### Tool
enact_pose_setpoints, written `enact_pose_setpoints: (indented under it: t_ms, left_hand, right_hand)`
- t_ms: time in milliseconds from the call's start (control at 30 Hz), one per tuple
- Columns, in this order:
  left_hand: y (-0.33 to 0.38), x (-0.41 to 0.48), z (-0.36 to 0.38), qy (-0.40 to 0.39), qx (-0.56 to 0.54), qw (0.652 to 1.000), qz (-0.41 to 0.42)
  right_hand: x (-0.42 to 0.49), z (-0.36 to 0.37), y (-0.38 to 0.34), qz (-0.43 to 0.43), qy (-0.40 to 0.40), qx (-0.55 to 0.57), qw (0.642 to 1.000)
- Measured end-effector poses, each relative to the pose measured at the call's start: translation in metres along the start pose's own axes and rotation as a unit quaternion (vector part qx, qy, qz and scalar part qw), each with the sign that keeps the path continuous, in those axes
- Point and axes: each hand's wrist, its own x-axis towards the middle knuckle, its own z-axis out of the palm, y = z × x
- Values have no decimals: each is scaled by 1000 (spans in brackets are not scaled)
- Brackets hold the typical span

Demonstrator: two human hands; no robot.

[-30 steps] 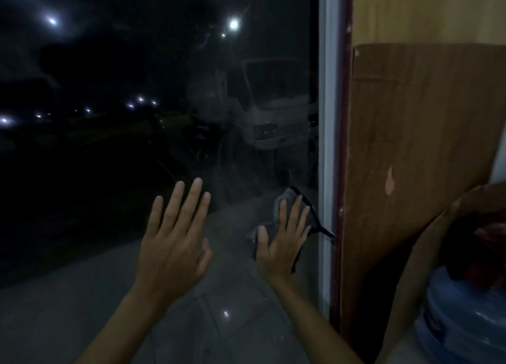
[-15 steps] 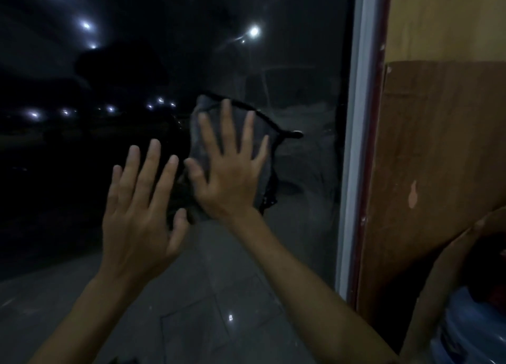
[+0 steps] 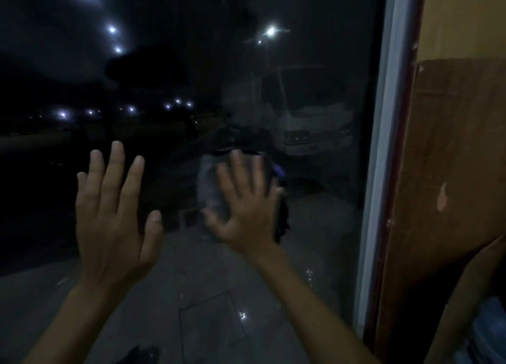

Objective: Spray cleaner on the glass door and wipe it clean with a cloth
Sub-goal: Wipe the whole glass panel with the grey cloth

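Observation:
The glass door (image 3: 315, 49) fills most of the head view, dark with night outside and hazy smears over its right half. My right hand (image 3: 246, 207) lies flat with fingers spread, pressing a grey cloth (image 3: 210, 188) with dark trim against the pane near the middle. It is blurred by motion. My left hand (image 3: 112, 221) rests flat on the glass to the left, fingers apart, holding nothing. No spray bottle is in view.
The door's white frame (image 3: 383, 144) runs down the right side. Beyond it a brown wooden board (image 3: 451, 158) leans on a yellow wall, with a blue water jug (image 3: 490, 333) at the lower right. Outside the glass are a parked white vehicle (image 3: 306, 117) and street lights.
My right hand slid the cloth from low beside the frame up and left, then back down and right towards the middle. My left hand stayed flat on the glass.

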Motion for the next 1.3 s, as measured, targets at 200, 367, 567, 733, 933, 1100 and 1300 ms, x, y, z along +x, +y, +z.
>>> enact_pose_setpoints:
  t_ms: [200, 367, 567, 733, 933, 1100, 1300]
  left_hand:
    - [-23, -31, -11, -21, 25, 999, -10]
    - [-42, -47, -23, -26, 35, 998, -42]
    - [-61, -63, -41, -21, 25, 997, -68]
    - [-79, -90, -66, -41, 34, 993, -103]
    - [-103, -127, -110, -56, 84, 988, -120]
    - [-114, -141, -134, -60, 106, 982, -145]
    - [-122, -152, -146, -52, 122, 978, -161]
  right_hand:
    - [-11, -7, 50, 396, 27, 34, 917]
    - [2, 1, 2, 313, 20, 9, 950]
    - [8, 12, -85, 102, -7, -18, 995]
    - [-21, 27, -153, -81, -40, -2, 996]
    - [-32, 35, -177, -311, -60, 5, 949]
    - [30, 25, -204, -269, -34, 33, 962]
    - [47, 27, -257, -191, -53, 37, 979]
